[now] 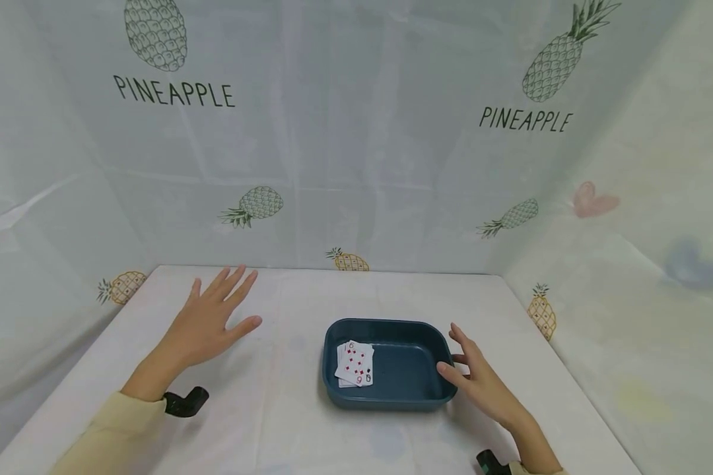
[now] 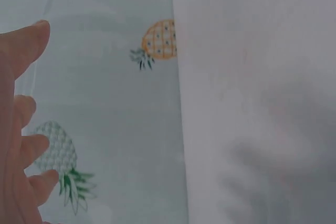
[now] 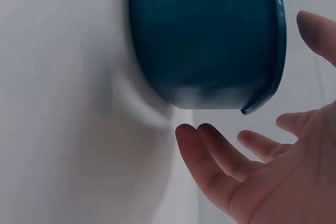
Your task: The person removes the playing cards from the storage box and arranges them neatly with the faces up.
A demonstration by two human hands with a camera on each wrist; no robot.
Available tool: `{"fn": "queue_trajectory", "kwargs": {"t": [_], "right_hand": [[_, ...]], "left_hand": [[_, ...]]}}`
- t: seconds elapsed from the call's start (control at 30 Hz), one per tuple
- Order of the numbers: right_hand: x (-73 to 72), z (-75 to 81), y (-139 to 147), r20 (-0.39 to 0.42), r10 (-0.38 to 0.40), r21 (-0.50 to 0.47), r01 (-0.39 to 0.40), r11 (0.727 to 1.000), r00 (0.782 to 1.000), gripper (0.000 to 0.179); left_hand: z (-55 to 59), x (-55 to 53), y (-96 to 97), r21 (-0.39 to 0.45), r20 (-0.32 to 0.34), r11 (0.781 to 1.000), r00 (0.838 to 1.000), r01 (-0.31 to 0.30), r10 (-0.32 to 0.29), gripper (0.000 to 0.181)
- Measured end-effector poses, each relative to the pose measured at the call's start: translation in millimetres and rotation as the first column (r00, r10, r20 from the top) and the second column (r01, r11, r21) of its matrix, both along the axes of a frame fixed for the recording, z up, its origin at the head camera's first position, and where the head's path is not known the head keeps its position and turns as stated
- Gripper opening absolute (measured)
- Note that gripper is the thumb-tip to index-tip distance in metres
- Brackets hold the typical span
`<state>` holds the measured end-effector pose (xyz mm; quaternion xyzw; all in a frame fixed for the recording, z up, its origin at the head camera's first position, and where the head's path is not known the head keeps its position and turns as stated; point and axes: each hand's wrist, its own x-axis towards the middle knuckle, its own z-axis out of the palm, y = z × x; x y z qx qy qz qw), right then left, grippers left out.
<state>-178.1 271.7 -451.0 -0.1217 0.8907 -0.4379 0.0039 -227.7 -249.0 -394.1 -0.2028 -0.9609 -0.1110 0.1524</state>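
A dark blue rectangular tray point(image 1: 392, 402) with rounded corners and raised sides stands on the white table. Inside it, at the left end, lies a small, slightly fanned stack of playing cards point(image 1: 354, 364), face up, with red diamonds on the top one. My right hand point(image 1: 481, 382) is at the tray's right end, its thumb by the rim. In the right wrist view its fingers point(image 3: 210, 169) are spread and stand apart from the tray's wall point(image 3: 205, 40). To the left, my left hand point(image 1: 208, 326) hovers above the table, fingers spread, holding nothing.
The white-covered table point(image 1: 297, 435) meets a pale curtain point(image 1: 356, 152) printed with pineapples at the back and sides. Black bands with small devices point(image 1: 185, 402) sit on both wrists.
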Motion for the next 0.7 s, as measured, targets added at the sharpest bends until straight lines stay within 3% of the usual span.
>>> {"fn": "queue_trajectory", "kwargs": {"t": [0.3,0.47,0.7], "right_hand": [[2.9,-2.1,-4,0.128,0.011,-0.039,-0.006,0.999,0.992,0.09],[4.5,-6.7,-2,0.139,0.027,-0.043,-0.021,0.999,0.99,0.092],[3.2,-12.5,2,0.149,0.067,-0.092,-0.054,0.994,0.986,0.095]], "left_hand": [[1.2,-9.6,43.4,0.027,0.047,0.996,0.995,0.088,-0.089,0.083],[-0.1,-16.0,65.8,0.054,0.048,0.984,0.983,0.173,-0.175,0.079],[-0.1,-20.6,93.1,0.084,0.108,0.967,0.962,0.242,-0.251,0.073]]}}
